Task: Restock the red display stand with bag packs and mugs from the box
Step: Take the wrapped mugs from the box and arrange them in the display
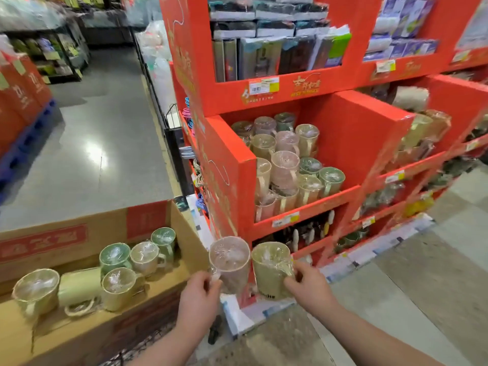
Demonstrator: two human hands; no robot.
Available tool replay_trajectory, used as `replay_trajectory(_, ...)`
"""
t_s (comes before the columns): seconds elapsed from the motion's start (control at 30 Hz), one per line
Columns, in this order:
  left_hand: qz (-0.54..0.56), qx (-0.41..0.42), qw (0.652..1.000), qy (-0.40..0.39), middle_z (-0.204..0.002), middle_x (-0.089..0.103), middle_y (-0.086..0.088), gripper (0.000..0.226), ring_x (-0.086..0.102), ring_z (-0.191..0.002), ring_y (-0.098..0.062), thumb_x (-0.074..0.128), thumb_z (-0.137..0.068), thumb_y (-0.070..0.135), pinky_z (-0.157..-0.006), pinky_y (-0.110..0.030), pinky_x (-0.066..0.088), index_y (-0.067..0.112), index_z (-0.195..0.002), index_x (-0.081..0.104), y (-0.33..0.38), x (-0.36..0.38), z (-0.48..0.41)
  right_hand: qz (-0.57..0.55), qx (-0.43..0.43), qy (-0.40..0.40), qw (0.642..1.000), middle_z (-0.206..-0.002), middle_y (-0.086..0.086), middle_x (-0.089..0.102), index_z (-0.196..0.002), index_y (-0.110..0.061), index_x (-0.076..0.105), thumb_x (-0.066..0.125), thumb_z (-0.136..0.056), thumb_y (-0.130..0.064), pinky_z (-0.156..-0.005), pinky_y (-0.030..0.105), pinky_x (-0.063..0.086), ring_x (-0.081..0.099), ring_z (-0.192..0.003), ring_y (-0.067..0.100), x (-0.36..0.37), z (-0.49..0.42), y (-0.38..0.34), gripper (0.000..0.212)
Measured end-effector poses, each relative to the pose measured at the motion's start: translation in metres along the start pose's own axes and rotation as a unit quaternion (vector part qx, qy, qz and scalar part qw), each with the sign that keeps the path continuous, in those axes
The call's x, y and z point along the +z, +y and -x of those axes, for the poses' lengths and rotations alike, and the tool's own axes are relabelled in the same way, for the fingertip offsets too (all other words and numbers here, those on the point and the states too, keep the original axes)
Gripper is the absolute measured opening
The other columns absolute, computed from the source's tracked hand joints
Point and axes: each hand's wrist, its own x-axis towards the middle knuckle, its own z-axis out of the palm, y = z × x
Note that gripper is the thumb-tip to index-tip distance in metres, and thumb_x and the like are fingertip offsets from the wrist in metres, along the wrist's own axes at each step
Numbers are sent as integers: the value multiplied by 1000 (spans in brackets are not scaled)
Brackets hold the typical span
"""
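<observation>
I have both hands low in the head view, each carrying one plastic-wrapped mug in front of the red display stand [229, 165]. My left hand [198, 294] has its fingers [208, 282] curled shut around the handle of a pinkish mug [230, 262], which stands upright with its wrapped mouth facing up toward me. My right hand [307, 282] pinches the handle side of a beige mug [272, 268], also upright; the two mugs sit just beside each other, a narrow gap between them, below the level of the stand's mug compartment. That compartment [311, 143] already carries a stacked heap of wrapped mugs in beige, pink and green, reaching close to its front lip [309, 207]. Above it, the top shelf [280, 83] holds upright flat packs behind a price tag. To my left the open cardboard box [79, 239] still contains several mugs: a green one [115, 256], a second green one [163, 240] near the far corner, beige ones in the foreground, and one pale mug [79, 285] lying on its side. The box stands on the shop floor [87, 143], touching or nearly touching the stand's left corner; I cannot tell which.
</observation>
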Motion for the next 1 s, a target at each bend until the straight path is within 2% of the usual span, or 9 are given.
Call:
replay_trajectory(0.13, 12, 28, 999, -16, -74, 57, -13, 21, 47, -64, -18, 55, -91, 20, -56, -28, 33, 5, -76, 53, 39, 38, 28, -8, 10, 38, 999, -74, 5, 53, -89, -5, 56, 58, -84, -17, -59, 30, 33, 47, -68, 18, -46, 22, 38, 13)
replay_trajectory(0.23, 12, 52, 998, -24, -67, 50, -7, 25, 43, -61, -15, 55, -91, 18, -55, -29, 31, 12, -69, 45, 65, 61, 42, -17, 20, 58, 998, -72, 4, 52, -89, -5, 56, 58, -84, -19, -57, 30, 33, 46, -65, 17, -74, 33, 59, 15)
replay_trajectory(0.3, 12, 66, 997, -31, -69, 50, -6, 22, 44, -62, -15, 54, -92, 19, -55, -28, 30, 12, -72, 47, 77, 73, 49, -18, 25, 73, 997, -72, 3, 51, -88, -7, 55, 58, -85, -21, -57, 29, 34, 47, -66, 17, -90, 40, 70, 15)
replay_trajectory(0.5, 19, 87, 995, -37, -74, 55, -10, 20, 50, -69, -22, 55, -90, 20, -58, -31, 34, 7, -76, 51, 107, 92, 60, -45, 34, 110, 992, -73, 3, 50, -85, -8, 50, 58, -88, -24, -56, 30, 31, 44, -66, 17, -120, 51, 86, 18)
replay_trajectory(0.6, 28, 103, 993, -41, -72, 54, -8, 20, 47, -65, -17, 56, -90, 18, -57, -28, 33, 8, -74, 51, 125, 97, 58, -68, 30, 125, 989, -71, 0, 50, -80, -13, 48, 58, -88, -24, -56, 28, 33, 45, -64, 15, -132, 51, 89, 17)
replay_trajectory(0.73, 42, 134, 989, -48, -64, 47, 0, 26, 41, -59, -10, 58, -89, 15, -54, -21, 29, 14, -67, 45, 150, 111, 46, -88, 32, 143, 985, -76, 1, 55, -88, -11, 56, 59, -89, -23, -56, 26, 35, 48, -66, 15, -150, 44, 92, 12)
replay_trajectory(0.87, 51, 140, 987, -65, -63, 43, 1, 28, 39, -58, -10, 58, -89, 16, -51, -20, 29, 14, -66, 43, 178, 135, 24, -95, 30, 168, 981, -76, 0, 56, -89, -12, 58, 60, -89, -21, -55, 22, 37, 50, -67, 13, -175, 26, 96, 9)
replay_trajectory(1.0, 69, 140, 985, -72, -68, 51, 2, 21, 44, -61, -8, 58, -90, 20, -54, -17, 31, 18, -71, 48, 207, 154, -4, -83, 26, 178, 980, -71, 1, 53, -79, -9, 52, 64, -87, -18, -58, 28, 35, 48, -67, 17, -202, -8, 95, 17)
